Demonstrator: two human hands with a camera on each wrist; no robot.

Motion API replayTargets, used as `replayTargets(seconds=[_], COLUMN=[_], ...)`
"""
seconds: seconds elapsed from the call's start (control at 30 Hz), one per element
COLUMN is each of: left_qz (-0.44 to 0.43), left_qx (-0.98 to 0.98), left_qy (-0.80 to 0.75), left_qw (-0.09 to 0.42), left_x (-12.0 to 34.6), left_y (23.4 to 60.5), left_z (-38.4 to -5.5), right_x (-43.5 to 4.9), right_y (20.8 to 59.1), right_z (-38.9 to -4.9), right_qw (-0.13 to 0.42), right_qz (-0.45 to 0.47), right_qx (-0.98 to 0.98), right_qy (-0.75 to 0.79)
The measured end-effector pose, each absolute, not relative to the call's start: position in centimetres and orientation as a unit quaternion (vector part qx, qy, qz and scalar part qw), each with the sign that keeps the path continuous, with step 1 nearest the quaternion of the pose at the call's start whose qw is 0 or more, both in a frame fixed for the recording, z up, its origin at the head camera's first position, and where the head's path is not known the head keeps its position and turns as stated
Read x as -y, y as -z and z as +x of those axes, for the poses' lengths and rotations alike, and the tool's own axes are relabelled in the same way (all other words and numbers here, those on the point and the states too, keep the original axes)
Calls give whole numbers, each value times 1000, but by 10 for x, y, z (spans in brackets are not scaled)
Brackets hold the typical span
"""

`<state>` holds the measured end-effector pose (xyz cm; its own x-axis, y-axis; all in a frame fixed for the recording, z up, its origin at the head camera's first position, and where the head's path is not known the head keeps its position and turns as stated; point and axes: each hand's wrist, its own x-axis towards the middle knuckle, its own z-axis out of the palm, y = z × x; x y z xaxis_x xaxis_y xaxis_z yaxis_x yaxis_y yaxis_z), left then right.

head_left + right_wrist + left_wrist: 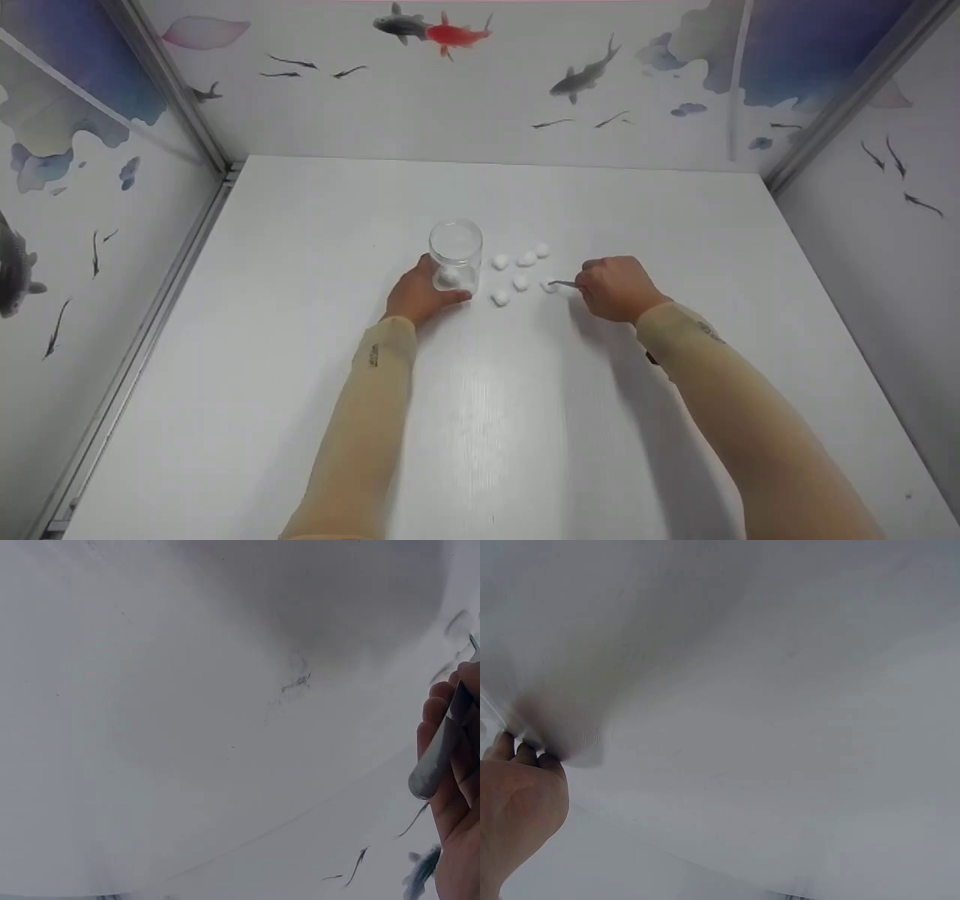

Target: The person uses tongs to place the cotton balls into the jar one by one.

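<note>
A clear jar (pixel 456 247) stands on the white table, with a white cotton ball (pixel 448 277) visible through its lower wall. My left hand (pixel 415 296) holds the jar low down, thumb along its near side. In the left wrist view the left fingers (pixel 526 754) are at the edge and the jar is mostly out of frame. Metal tweezers (pixel 565 283) are gripped in my right hand (pixel 619 287), pointing left. Their tips are right at the rightmost cotton ball (pixel 549 287). In the right wrist view the rounded end of the tweezers (pixel 433 765) lies across the palm.
Several loose cotton balls (pixel 520 283) lie between the jar and the right hand. White panels (pixel 502 105) painted with fish wall the table (pixel 480 420) at the back and both sides, with metal posts at the corners.
</note>
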<state>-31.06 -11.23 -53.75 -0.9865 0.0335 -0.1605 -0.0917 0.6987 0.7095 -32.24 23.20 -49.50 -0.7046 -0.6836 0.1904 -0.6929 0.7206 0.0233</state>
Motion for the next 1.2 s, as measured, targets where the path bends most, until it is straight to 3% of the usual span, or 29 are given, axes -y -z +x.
replayTargets(seconds=[0.7,1.2], left_qz=[-18,-12], left_qx=[-922,-921], left_qy=[-378,-381], left_qw=[81,77], left_x=[111,111], left_y=[537,537], left_z=[-310,-311], right_x=[-241,-206], right_y=[477,431], right_z=[-324,-336], right_qw=[134,173], right_qz=[362,388], right_qx=[921,905], right_qy=[-47,-24])
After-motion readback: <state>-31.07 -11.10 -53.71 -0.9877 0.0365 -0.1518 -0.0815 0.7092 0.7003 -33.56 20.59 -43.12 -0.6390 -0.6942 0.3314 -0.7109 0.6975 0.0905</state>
